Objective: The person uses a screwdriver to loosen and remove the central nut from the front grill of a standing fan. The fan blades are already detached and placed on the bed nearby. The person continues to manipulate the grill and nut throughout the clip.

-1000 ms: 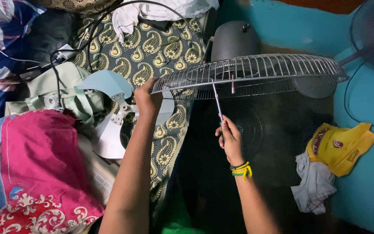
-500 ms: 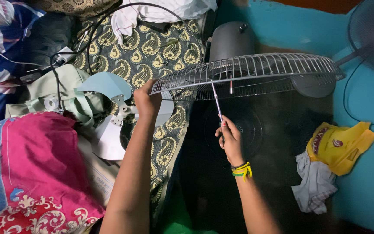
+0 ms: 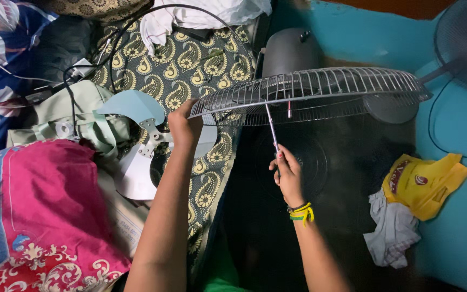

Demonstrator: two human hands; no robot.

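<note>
The left hand (image 3: 185,127) has its fingers curled tight around the left rim of a round wire fan guard (image 3: 309,92), holding it up nearly level above the dark floor. The right hand (image 3: 286,173), with yellow and green bands at the wrist, grips the handle of a thin screwdriver (image 3: 272,130); its fingers are wrapped shut around it, and the shaft runs up to the near edge of the guard, meeting the wire rim just left of its middle.

Under the guard sits a dark round fan base (image 3: 298,162), and there is open room between the two. The guard's far right edge comes close to a grey dome-shaped part (image 3: 393,108). Left of the left hand, pale blue fan blades (image 3: 133,108) lie on a paisley cloth (image 3: 190,59). A yellow bag (image 3: 425,184) and a crumpled grey rag (image 3: 393,232) lie well to the right, apart from both hands.
</note>
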